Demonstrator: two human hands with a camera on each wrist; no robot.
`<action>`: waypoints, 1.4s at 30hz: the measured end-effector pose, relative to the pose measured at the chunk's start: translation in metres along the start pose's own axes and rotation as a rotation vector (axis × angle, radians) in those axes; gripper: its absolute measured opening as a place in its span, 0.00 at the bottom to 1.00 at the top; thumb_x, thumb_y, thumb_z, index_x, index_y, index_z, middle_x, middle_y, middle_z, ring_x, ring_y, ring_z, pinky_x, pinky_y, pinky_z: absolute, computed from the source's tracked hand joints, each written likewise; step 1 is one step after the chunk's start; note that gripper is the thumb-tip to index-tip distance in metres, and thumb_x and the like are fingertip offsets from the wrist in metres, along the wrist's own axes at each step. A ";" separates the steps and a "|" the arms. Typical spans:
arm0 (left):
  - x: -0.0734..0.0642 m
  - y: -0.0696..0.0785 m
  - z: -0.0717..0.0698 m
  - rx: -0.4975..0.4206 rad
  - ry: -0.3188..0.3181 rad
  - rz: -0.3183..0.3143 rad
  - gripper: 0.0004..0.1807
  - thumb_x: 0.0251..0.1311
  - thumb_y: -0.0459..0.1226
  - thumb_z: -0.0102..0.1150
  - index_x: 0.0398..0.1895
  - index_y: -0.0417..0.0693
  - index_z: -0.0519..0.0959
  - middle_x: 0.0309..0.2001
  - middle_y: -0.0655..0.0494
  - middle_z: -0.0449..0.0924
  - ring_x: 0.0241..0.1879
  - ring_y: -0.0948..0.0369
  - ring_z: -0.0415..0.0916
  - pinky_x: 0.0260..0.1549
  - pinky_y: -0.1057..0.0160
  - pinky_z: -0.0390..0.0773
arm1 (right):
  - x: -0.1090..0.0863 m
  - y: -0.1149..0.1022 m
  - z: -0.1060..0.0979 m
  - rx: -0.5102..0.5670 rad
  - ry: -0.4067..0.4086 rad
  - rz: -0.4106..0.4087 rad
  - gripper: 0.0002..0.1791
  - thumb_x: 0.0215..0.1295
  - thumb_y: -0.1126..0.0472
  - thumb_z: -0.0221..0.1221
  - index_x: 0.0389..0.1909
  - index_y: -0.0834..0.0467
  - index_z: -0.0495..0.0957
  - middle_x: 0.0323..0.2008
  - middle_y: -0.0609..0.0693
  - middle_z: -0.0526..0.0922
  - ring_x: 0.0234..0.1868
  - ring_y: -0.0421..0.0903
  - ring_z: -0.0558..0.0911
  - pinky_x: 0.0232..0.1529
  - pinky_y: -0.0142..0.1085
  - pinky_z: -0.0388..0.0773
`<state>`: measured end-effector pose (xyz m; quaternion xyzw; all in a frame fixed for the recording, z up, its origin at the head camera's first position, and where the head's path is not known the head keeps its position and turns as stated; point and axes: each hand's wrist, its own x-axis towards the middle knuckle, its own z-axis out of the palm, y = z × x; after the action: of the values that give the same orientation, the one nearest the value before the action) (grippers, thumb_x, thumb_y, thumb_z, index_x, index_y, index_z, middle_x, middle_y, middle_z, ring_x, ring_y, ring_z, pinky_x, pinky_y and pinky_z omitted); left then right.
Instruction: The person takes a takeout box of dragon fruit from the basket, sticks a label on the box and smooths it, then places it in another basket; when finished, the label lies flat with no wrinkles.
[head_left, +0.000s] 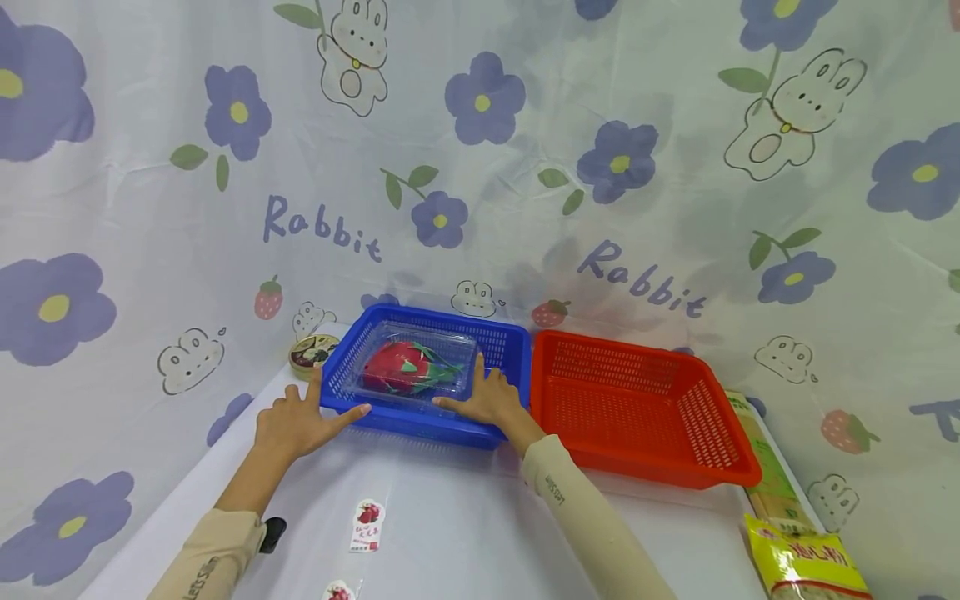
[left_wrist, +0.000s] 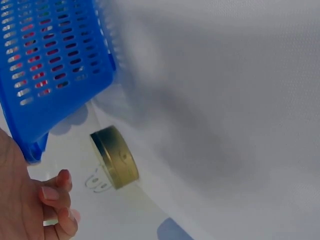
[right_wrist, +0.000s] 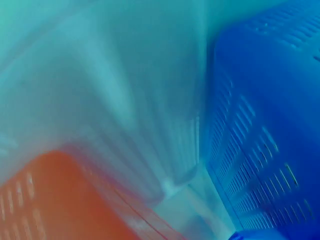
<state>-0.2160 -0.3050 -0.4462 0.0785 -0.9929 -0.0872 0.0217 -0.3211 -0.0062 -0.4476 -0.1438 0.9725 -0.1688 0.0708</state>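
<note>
In the head view a clear plastic box (head_left: 457,346) with a red dragon fruit (head_left: 397,367) showing through it sits in a blue basket (head_left: 442,429). My left hand (head_left: 296,423) is at the basket's front left corner, thumb and index finger spread along the rim. In the left wrist view its other fingers bend loosely and hold nothing. My right hand (head_left: 491,400) reaches over the basket's front rim to the box's right front corner, thumb pointing left and index finger extended beside the box. That hand is out of sight in the blurred right wrist view.
A red basket (head_left: 607,408) stands directly right of the blue one. Behind the left hand is a round gold tin (head_left: 313,354). A yellow packet (head_left: 806,562) and a long green package (head_left: 772,467) lie at the right. Dragon fruit stickers (head_left: 367,525) mark the white table.
</note>
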 end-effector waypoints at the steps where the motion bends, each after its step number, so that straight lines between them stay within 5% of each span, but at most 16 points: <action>1: 0.000 0.000 0.000 0.000 -0.001 0.000 0.70 0.48 0.82 0.35 0.78 0.34 0.45 0.60 0.14 0.61 0.50 0.23 0.70 0.34 0.37 0.78 | 0.001 0.000 0.002 0.012 0.000 0.006 0.70 0.48 0.16 0.51 0.80 0.56 0.36 0.72 0.69 0.60 0.70 0.68 0.66 0.63 0.61 0.69; 23: 0.001 0.002 -0.004 0.009 -0.001 0.017 0.71 0.49 0.82 0.37 0.77 0.32 0.44 0.55 0.15 0.65 0.46 0.27 0.73 0.30 0.41 0.78 | 0.008 -0.002 0.010 0.108 -0.094 0.074 0.69 0.50 0.17 0.51 0.80 0.53 0.32 0.73 0.68 0.58 0.70 0.69 0.65 0.66 0.62 0.66; 42: -0.001 0.002 -0.006 0.016 -0.023 0.023 0.71 0.50 0.81 0.38 0.76 0.28 0.44 0.55 0.14 0.64 0.51 0.24 0.68 0.42 0.32 0.74 | 0.015 -0.001 0.016 0.325 -0.122 -0.022 0.70 0.53 0.20 0.53 0.78 0.51 0.21 0.69 0.69 0.67 0.65 0.68 0.72 0.63 0.62 0.69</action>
<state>-0.2152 -0.3042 -0.4404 0.0661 -0.9946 -0.0797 0.0105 -0.3317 -0.0166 -0.4630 -0.1512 0.9246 -0.3156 0.1503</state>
